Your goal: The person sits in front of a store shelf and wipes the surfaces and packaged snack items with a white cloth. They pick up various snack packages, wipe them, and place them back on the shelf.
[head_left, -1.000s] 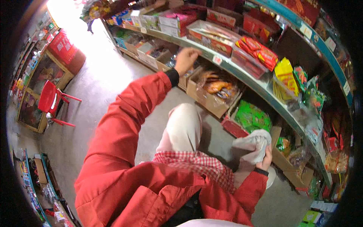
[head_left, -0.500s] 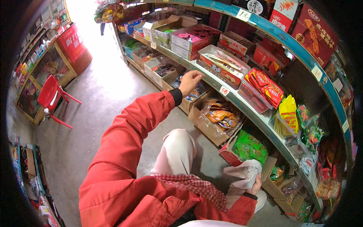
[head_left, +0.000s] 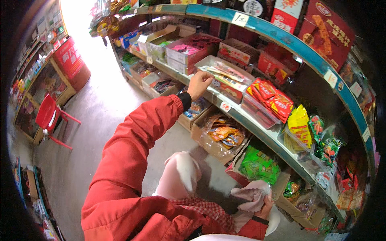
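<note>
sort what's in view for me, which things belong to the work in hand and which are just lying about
Work in hand:
- pale cloth, held in the right hand
- open carton of long slim packets, nearest the left hand

Just lying about:
- red packets
- yellow packets
- green packets
- red chair

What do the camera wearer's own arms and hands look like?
Both arms wear red sleeves, the left one visibly creased and puffy, each ending in a snug black cuff. The left hand and right hand are bare, without gloves.
</note>
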The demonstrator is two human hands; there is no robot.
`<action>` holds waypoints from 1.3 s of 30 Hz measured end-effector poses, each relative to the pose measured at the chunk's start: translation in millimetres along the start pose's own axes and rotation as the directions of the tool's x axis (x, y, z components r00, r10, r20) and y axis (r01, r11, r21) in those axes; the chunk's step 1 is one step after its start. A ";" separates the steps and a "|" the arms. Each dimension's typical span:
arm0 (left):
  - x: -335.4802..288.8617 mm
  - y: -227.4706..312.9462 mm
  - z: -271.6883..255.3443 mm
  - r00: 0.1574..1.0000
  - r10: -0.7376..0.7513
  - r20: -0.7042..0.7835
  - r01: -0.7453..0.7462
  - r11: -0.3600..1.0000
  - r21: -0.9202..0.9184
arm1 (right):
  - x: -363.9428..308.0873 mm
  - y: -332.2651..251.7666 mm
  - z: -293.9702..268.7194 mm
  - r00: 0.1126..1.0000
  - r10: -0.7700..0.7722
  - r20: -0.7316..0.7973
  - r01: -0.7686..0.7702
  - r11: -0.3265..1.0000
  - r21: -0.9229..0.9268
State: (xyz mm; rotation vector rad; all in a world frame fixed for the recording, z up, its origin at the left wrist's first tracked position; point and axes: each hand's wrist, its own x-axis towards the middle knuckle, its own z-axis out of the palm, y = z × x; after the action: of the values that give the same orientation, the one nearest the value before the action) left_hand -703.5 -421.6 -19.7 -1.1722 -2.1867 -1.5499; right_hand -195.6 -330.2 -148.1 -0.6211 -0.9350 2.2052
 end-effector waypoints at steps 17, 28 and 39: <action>51.2 54.8 74.0 0.993 0.099 0.056 -0.097 0.994 -0.047 | -15.4 -18.4 -8.2 1.000 0.013 0.008 -0.013 1.000 0.007; 39.5 3.8 55.9 0.957 -0.281 -0.072 0.256 0.936 -0.243 | -18.1 -17.7 -9.4 0.998 -0.009 0.055 0.005 0.997 0.074; 37.0 7.7 57.7 0.880 -0.467 0.086 0.412 0.662 -0.626 | -21.0 -12.7 -16.4 0.996 -0.044 -0.080 0.043 0.999 -0.010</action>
State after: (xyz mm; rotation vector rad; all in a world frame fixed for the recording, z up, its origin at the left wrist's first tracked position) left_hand -707.5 -352.8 -17.2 -0.6791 -2.0359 -2.6422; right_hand -166.3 -331.3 -145.4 -0.6821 -0.9084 2.1225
